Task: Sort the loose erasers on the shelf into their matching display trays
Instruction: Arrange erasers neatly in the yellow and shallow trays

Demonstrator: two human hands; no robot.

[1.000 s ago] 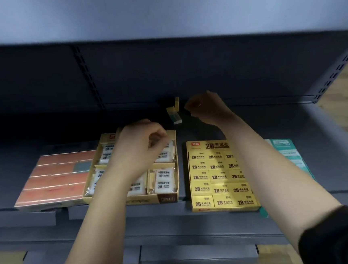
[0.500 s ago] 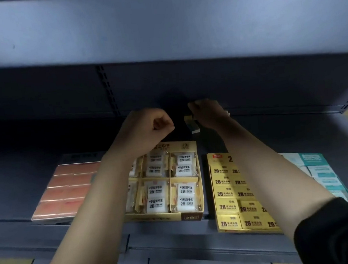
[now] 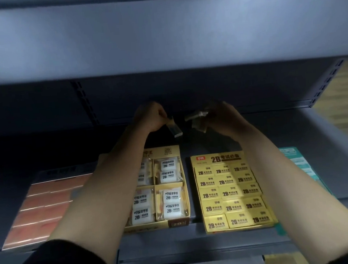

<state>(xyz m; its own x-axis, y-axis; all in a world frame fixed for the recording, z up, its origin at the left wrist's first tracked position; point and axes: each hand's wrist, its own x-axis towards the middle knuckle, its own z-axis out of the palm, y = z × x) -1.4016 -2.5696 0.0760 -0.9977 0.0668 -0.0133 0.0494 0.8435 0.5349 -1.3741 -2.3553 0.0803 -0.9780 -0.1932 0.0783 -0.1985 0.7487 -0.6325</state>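
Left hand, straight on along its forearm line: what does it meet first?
Likely the shelf's dark grey back panel. The left hand, pinching a small pale eraser, reaches in beyond the yellow display tray. Nothing shows between it and the panel, though shadow hides the depth.

"2B" on yellow erasers (image 3: 230, 193) and white wrapped erasers (image 3: 172, 203)

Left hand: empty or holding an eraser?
Holding: the left hand pinches the top end of a small eraser, which hangs tilted below it.

We see pale wooden floor (image 3: 342, 96) at right and a slotted upright (image 3: 83, 102) on the dark back panel (image 3: 238, 84).
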